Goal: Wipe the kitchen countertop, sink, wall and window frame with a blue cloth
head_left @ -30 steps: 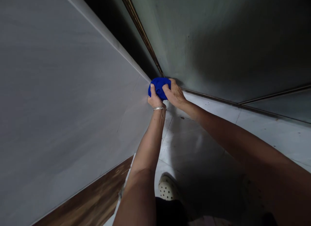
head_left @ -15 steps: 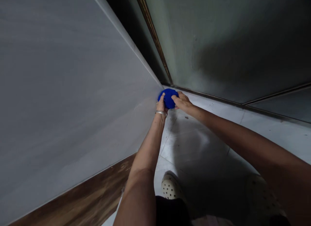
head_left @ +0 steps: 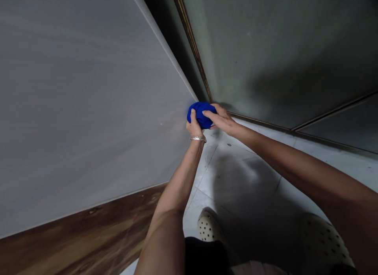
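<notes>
No lettering, label, brand name, number or sign can be read on any of the surfaces that show in this view.

Dim overall, with cool grayish light from a source out of view. Brightest on the pale floor (head_left: 203, 184) just nearer than the left hand (head_left: 195, 128) and right hand (head_left: 223, 120). Darkened nearer the body by a broad, soft-edged shadow (head_left: 245, 216), dulling the right shoe (head_left: 321, 235). Murky again on the green panel (head_left: 265, 50) beyond the right hand; nearly black in the gap (head_left: 174, 38) beyond the left. Fairly clear around the blue cloth (head_left: 199, 118), visibly stretched toward the margins.
</notes>
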Tool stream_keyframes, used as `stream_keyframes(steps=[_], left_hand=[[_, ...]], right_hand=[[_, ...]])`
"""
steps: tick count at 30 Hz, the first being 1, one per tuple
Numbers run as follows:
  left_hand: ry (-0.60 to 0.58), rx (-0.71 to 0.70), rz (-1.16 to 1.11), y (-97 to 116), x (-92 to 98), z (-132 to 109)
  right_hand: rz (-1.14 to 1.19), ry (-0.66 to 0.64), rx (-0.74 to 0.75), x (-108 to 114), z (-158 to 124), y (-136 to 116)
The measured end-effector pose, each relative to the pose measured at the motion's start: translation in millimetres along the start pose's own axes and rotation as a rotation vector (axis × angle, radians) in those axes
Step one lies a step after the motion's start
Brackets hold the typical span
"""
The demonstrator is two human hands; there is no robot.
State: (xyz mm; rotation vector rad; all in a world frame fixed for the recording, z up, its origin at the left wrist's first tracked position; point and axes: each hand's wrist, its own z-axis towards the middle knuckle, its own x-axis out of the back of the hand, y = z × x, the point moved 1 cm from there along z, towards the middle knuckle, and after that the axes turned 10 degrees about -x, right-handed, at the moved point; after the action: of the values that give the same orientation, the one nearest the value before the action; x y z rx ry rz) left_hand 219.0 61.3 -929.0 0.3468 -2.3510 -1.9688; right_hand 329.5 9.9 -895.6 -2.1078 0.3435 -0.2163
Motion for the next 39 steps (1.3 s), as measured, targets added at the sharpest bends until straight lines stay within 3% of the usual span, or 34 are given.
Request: stream_keyframes(steps=[7,11,18,26,34,39], left_hand=[[0.107,-0.027,0.031,18.1,0.8,-8.1],[0.161,-0.043,0.181,22.2,0.7,-6.1],[0.111,-0.129,0.404,19.5,6.0,0.2],[0.094,-0.141,0.396,2.7,-4.1,13.5],[0.087,-0.191,0.354,16.2,1.9,6.6],[0.046,-0.144,0.255,20.3,5.0,8.4]], right_hand=[[-0.11,0.057,0.11,-12.4,-3.1,-2.5],[-0.145,0.076,0.097,-13.3,-6.4,-7.2],[-0.168,0.136,0.112,-21.2,5.2,-2.0],[-0.173,0.16,0.09,-14.2,13.6,-0.4],[-0.13,0.096,0.082,-15.4,3.9,-3.6],[-0.11,0.089,0.098,-16.2,3.0,-1.0]])
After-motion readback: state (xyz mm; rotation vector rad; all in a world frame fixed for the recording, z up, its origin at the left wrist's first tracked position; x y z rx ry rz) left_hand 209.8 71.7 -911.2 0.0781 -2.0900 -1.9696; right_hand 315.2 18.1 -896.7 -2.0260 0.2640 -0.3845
